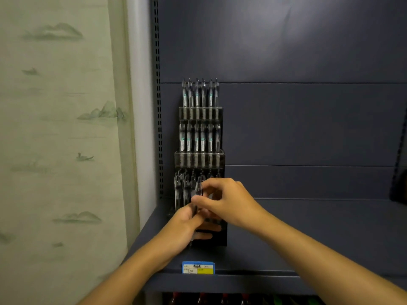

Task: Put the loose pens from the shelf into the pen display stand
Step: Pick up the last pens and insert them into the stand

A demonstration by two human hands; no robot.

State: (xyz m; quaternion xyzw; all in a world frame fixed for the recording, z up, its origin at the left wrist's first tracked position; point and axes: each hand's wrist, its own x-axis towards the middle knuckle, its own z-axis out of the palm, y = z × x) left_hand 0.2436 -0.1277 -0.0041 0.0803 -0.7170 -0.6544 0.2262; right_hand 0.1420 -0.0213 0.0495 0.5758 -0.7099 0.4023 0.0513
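Fingers of my right hand point(226, 201) pinch a pen point(197, 190) at the bottom tier of the pen display stand point(199, 159) on the shelf point(286, 238). My left hand point(187, 225) curls around more pens there, its fingertips half hidden against the dark stand.

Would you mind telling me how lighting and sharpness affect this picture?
Head view: dim overall, with a soft bright patch on the dark blue back panel; the clear pens blur where both hands meet; wide-angle bending curves the perforated shelf upright.
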